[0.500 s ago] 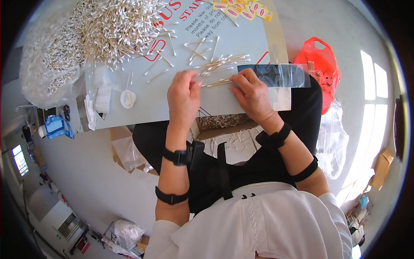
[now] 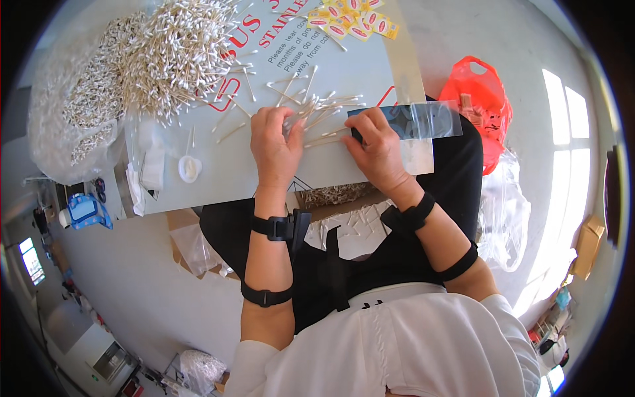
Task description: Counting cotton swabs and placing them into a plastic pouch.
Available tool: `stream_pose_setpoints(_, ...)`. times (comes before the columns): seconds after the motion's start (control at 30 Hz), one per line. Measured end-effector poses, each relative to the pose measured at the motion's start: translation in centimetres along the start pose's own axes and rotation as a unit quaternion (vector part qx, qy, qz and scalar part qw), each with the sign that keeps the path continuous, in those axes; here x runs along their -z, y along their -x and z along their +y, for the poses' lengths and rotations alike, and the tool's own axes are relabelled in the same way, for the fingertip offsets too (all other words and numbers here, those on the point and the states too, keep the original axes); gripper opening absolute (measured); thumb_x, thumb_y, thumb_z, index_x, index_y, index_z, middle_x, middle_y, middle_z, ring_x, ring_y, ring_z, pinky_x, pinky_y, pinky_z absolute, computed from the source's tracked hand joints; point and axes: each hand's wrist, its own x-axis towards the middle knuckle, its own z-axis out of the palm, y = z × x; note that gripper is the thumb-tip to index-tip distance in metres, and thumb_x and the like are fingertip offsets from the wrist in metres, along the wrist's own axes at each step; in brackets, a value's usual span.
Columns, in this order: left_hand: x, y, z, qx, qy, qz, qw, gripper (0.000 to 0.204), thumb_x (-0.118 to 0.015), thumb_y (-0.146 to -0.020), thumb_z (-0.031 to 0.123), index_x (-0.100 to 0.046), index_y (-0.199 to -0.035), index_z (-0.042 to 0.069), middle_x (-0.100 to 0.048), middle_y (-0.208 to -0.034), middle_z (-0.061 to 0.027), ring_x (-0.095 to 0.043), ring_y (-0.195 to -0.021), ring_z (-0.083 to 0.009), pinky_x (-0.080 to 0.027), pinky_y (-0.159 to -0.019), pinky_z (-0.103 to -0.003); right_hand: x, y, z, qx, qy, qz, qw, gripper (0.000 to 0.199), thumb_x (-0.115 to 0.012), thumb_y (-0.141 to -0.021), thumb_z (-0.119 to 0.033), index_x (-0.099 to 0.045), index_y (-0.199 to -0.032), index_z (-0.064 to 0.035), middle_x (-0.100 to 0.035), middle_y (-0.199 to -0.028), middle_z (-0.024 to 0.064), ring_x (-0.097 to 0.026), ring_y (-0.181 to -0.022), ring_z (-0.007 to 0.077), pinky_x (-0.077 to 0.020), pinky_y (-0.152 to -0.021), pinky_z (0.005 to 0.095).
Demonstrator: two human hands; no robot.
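On the grey table, a small loose bundle of cotton swabs [image 2: 324, 109] lies between my hands, their white tips pointing both ways. My left hand [image 2: 274, 145] is closed, its curled fingertips against the bundle's left end; what they pinch is hidden. My right hand [image 2: 378, 151] is closed too, thumb and forefinger pinching the right ends of a couple of swabs [image 2: 325, 139] that slant toward my left hand. Beneath the right fingers lies a dark, glossy film strip [image 2: 413, 120]. More single swabs [image 2: 286, 91] are scattered beyond my left hand.
A large heap of cotton swabs [image 2: 178, 59] spills from a clear plastic bag [image 2: 49, 126] at far left. Nearby stand a small white dish [image 2: 190, 169] and white pads [image 2: 153, 169]. Yellow labels [image 2: 357, 26] lie at the back; a red bag [image 2: 473, 99] is at right. An open box [image 2: 337, 210] sits below the table edge.
My left hand has come in to the near bundle of swabs, its fingers now touching it. The right hand keeps its pinch at the swab ends. The whole view has shifted slightly.
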Motion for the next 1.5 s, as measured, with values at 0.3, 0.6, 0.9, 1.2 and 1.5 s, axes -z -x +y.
stream_pose_setpoints(0.3, -1.7, 1.2, 1.8, -0.035, -0.205, 0.004, 0.978, 0.054, -0.072, -0.082, 0.021, -0.053, -0.128, 0.004, -0.052, -0.129, -0.0149, -0.046, -0.121, -0.0315, -0.038, -0.1, -0.046, 0.4, -5.2, 2.2, 0.086, 0.158, -0.017, 0.984, 0.024, -0.072, -0.071, -0.009, -0.061, -0.093, -0.0053, -0.056, -0.092, 0.0093, -0.059, -0.091, 0.0288, -0.0521, -0.074, 0.038)
stream_pose_setpoints(0.6, -2.9, 2.8, 2.3, -0.005, -0.236, -0.103, 0.966, 0.076, -0.061, -0.09, 0.036, -0.029, -0.15, 0.002, -0.023, -0.157, -0.0189, -0.019, -0.147, -0.0336, -0.014, -0.116, -0.056, 1.4, -5.7, 3.5, 0.106, 0.234, -0.05, 0.965, 0.013, -0.066, -0.075, -0.006, -0.057, -0.085, -0.0047, -0.056, -0.086, 0.0097, -0.058, -0.088, 0.0296, -0.051, -0.074, 0.0394)
stream_pose_setpoints(0.9, -2.6, 3.4, 2.2, -0.073, -0.24, -0.126, 0.96, 0.073, -0.062, -0.09, 0.032, -0.03, -0.15, 0.009, -0.026, -0.158, -0.0114, -0.022, -0.146, -0.0306, -0.015, -0.116, -0.055, 0.2, -9.5, 3.3, 0.162, 0.174, -0.096, 0.967, 0.009, -0.064, -0.08, -0.007, -0.056, -0.082, -0.0042, -0.056, -0.086, 0.011, -0.058, -0.09, 0.0316, -0.0496, -0.075, 0.0405)
stream_pose_setpoints(1.2, -2.6, 3.2, 2.9, -0.067, -0.2, -0.137, 0.968, 0.078, -0.065, -0.087, 0.034, -0.03, -0.149, 0.004, -0.028, -0.157, -0.014, -0.024, -0.146, -0.0284, -0.014, -0.117, -0.054, 0.5, -9.2, 2.9, 0.204, 0.126, -0.212, 0.947, 0.006, -0.066, -0.079, -0.006, -0.061, -0.079, -0.0017, -0.06, -0.083, 0.0106, -0.06, -0.086, 0.0294, -0.0501, -0.075, 0.0373)
stream_pose_setpoints(1.5, -2.2, 4.0, 3.4, -0.1, -0.198, -0.177, 0.959, 0.076, -0.065, -0.086, 0.036, -0.032, -0.148, 0.005, -0.028, -0.156, -0.0135, -0.025, -0.145, -0.0274, -0.012, -0.117, -0.055, 1.4, -7.8, 3.0, -0.042, -0.07, -0.101, 0.992, 0.027, -0.063, -0.08, 0.002, -0.066, -0.106, -0.0034, -0.063, -0.094, 0.0111, -0.063, -0.082, 0.0311, -0.0505, -0.075, 0.0315)
